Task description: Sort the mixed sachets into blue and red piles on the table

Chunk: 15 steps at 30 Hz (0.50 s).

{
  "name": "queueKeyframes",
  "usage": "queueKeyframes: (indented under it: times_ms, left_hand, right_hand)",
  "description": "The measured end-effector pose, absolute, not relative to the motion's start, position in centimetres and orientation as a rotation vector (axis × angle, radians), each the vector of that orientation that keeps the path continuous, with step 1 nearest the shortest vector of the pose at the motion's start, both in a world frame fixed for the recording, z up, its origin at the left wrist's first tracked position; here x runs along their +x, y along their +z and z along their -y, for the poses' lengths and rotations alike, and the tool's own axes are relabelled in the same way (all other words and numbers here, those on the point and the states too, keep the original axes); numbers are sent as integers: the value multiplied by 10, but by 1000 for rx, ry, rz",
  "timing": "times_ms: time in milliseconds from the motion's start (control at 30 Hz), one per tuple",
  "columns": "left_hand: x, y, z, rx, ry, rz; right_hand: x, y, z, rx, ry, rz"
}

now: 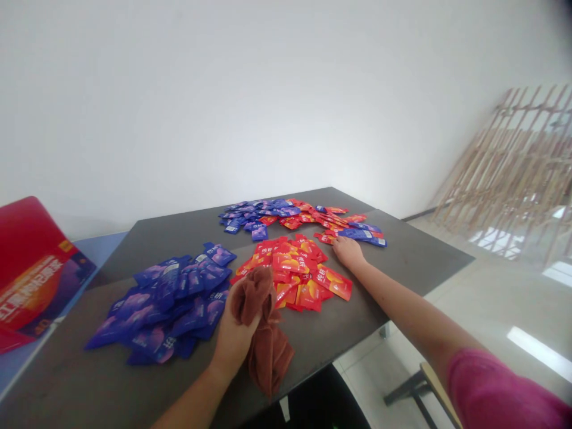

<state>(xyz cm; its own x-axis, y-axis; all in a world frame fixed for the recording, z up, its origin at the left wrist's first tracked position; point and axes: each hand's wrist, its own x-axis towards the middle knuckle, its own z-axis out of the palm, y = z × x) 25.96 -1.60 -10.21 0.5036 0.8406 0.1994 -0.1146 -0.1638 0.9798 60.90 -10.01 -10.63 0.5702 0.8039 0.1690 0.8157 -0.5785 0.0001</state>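
Observation:
My left hand [236,333] is closed around a bunched brown cloth [270,351], whose loose end hangs down over the table's front side. Reaching out to the right, my right hand [348,252] has its fingers curled together at a small red packet [325,238]. Blue packets [357,234] lie just beyond those fingers. Between my hands spreads a pile of red packets [295,265] with orange pictures on them. A heap of blue packets [174,304] lies left of the cloth.
Mixed blue packets [254,213] and red packets [308,215] lie along the back of the dark table [411,256]. A red printed bag [31,274] stands at the far left. A stool [440,393] is at lower right, and a wooden rack [513,161] leans against the wall.

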Motion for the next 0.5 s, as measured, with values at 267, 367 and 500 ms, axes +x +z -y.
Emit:
queueKeyframes:
  times_ms: [267, 367, 500]
  left_hand:
    - [257, -95, 18, 1433, 940, -713]
    - [250, -95, 21, 1381, 894, -700]
    - [240, -105, 31, 1257, 814, -629]
  right_hand:
    - [610, -98, 100, -2766, -311, 1368]
    - [602, -76, 109, -2694, -433, 1258]
    - [573, -43, 127, -2542, -565, 1114]
